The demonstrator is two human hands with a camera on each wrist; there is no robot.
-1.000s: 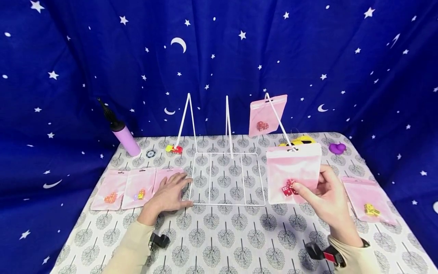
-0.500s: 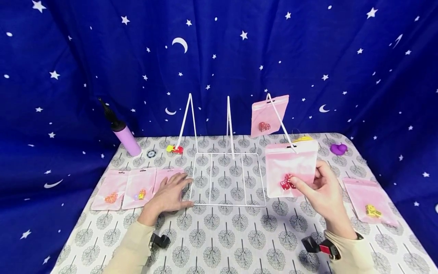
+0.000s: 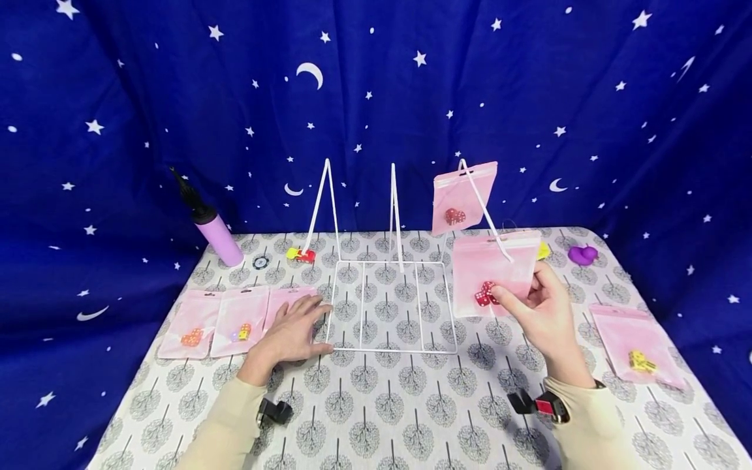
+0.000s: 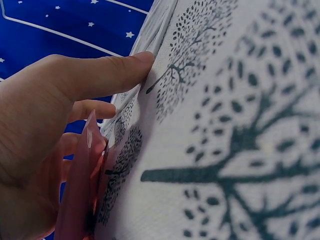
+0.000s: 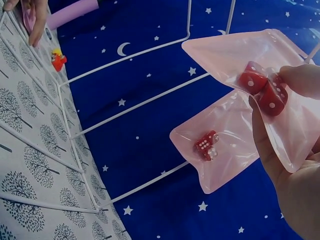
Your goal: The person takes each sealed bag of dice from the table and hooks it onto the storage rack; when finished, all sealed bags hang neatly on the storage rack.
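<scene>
In the head view my right hand [image 3: 543, 313] pinches a pink zip bag [image 3: 472, 261] of red dice [image 3: 486, 294] between thumb and fingers. The bag's top slot is at the right prong of the white wire rack [image 3: 392, 352], and the prong's tip shows in front of the bag. Farther back on that prong hangs another pink bag [image 3: 477, 189] with red dice; the right wrist view shows both bags. My left hand [image 3: 290, 333] lies with straight, spread fingers over a pink bag [image 3: 279, 301], thumb and fingertips at the rack's left base wire.
Two pink bags with dice [image 3: 190, 326] [image 3: 241, 323] lie at the left. Another bag with yellow dice [image 3: 634, 343] lies at the right. Behind stand a purple pump [image 3: 219, 238], a red-yellow toy car [image 3: 301, 255] and a purple duck [image 3: 581, 254]. A starry curtain hangs behind.
My right hand has moved the held bag away from me and slightly left, so its slot sits farther up the prong. The left hand has stayed put.
</scene>
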